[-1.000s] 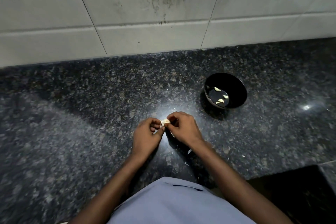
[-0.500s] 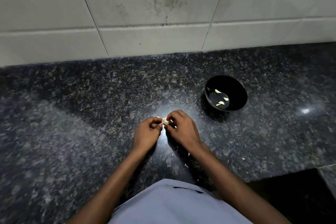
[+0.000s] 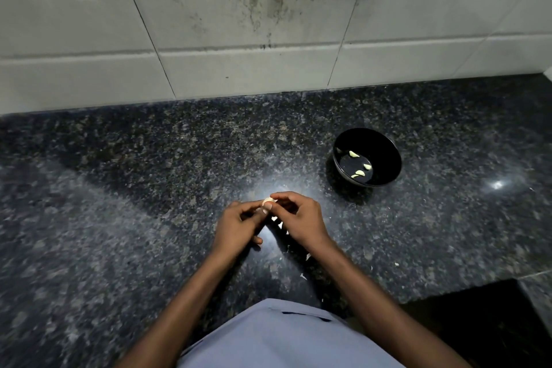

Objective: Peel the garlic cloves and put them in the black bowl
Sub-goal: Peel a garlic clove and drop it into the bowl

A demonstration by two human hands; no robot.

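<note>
Head view puts the garlic clove (image 3: 266, 202) just below frame centre, pinched between the fingertips of the left hand (image 3: 239, 225) and right hand (image 3: 298, 218) above the counter (image 3: 119, 203); the black bowl (image 3: 385, 148), holding three peeled cloves (image 3: 360, 173), lies up and to the right, nearer the right hand. Fingers cover most of the clove, so its long axis and remaining skin cannot be made out

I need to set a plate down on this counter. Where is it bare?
Bare: the counter left of the left hand, and behind both hands up to the tiled wall. Crowded: near the black bowl, and peel scraps under the right hand.
</note>
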